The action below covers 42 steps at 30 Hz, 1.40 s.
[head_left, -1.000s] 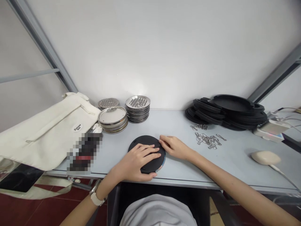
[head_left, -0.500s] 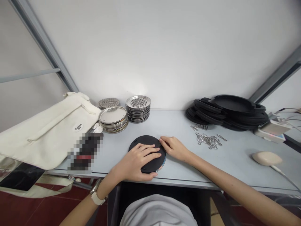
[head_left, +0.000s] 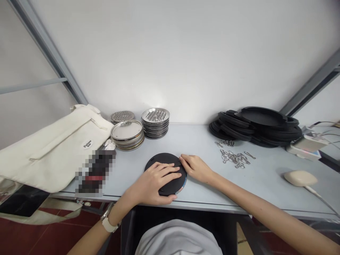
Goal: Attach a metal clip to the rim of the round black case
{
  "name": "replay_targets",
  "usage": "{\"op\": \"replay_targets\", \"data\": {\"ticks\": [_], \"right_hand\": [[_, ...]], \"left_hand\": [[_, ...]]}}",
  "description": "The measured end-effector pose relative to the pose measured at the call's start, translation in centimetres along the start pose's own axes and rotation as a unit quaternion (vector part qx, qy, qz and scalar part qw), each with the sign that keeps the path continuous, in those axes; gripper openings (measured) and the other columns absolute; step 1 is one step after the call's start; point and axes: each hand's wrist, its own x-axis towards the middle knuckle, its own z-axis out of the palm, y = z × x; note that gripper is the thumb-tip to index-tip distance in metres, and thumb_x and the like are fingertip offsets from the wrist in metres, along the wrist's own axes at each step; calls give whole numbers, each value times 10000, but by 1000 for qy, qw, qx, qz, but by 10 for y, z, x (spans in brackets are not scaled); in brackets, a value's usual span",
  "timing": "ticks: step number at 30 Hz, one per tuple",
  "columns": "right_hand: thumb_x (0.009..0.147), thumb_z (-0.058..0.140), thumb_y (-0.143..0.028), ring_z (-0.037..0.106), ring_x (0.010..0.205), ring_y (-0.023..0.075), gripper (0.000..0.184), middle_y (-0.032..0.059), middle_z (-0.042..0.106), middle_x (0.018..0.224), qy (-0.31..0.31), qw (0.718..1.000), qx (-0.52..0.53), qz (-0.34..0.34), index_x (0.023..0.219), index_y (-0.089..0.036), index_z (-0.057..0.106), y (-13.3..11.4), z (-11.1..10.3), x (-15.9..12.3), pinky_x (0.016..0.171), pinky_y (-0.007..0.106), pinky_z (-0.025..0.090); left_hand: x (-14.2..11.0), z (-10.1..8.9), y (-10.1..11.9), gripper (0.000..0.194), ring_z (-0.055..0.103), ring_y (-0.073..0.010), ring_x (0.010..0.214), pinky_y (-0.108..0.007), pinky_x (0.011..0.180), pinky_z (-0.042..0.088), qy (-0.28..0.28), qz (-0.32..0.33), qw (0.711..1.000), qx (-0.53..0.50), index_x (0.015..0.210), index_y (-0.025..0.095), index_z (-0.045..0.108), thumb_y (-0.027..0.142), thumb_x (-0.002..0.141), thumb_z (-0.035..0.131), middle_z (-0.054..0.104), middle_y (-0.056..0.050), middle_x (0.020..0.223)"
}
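A round black disc [head_left: 163, 158] lies on the table near its front edge, with a coloured strip along its lower right rim. Across its top my left hand [head_left: 156, 180] is spread, fingers stretched out and thumb at the near rim. My right hand [head_left: 195, 167] is closed in a pinch at the disc's right upper edge. A small glint of metal shows at those fingertips, perhaps a small metal clip; most of it is hidden. Several loose metal clips [head_left: 235, 157] lie to the right of that hand.
At the back left stand stacks of metal grater discs [head_left: 155, 120] and plain metal lids [head_left: 127, 132]. Black round trays [head_left: 262, 122] are piled at the back right. A cream bag [head_left: 61, 145] lies left; a white corded device [head_left: 300, 177] and a power strip [head_left: 308, 145] sit right.
Both hands and the disc keep nearly the same pose. The whole view has shifted very slightly.
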Motion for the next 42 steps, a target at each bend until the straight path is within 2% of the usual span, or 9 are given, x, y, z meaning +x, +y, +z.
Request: {"op": "replay_targets", "data": {"ticks": [13,21,25,34,42], "right_hand": [[976,266,-285,506,542,131,345,11,560,595,6,1000,-4,20,718,-195,477,-1,0,-1,578,242,295],[921,340,-254,397,457,107,327,-19,480,498,12,1000,6,26,616,-193,442,0,-2,-1,531,241,259],[876,382,-230,394,457,102,308,-15,499,501,11,999,13,36,578,-188,448,0,-4,-1,520,237,254],[844,399,-217,374,463,93,288,-26,467,495,1,999,36,25,558,-186,412,2,-7,-1,510,230,248],[880,364,-215,353,467,92,292,-42,418,501,-29,997,71,4,589,-191,383,4,-9,-2,513,226,258]], "left_hand": [[1,0,0,575,395,-259,1285,-405,1053,308,11,8,1000,-1,1310,263,465,397,769,607,469,-38,1381],[0,0,1,566,388,-259,1290,-406,1054,302,10,6,1000,-3,1309,260,467,406,777,598,467,-40,1383],[0,0,0,569,390,-269,1289,-414,1049,305,12,7,1000,-6,1314,259,466,404,780,596,471,-51,1378],[0,-1,0,574,375,-252,1302,-406,1059,303,4,4,1000,-6,1317,260,462,421,782,596,467,-33,1384],[0,-2,0,575,362,-254,1309,-410,1063,290,0,4,1000,-12,1322,256,456,415,786,592,451,-37,1398]]}}
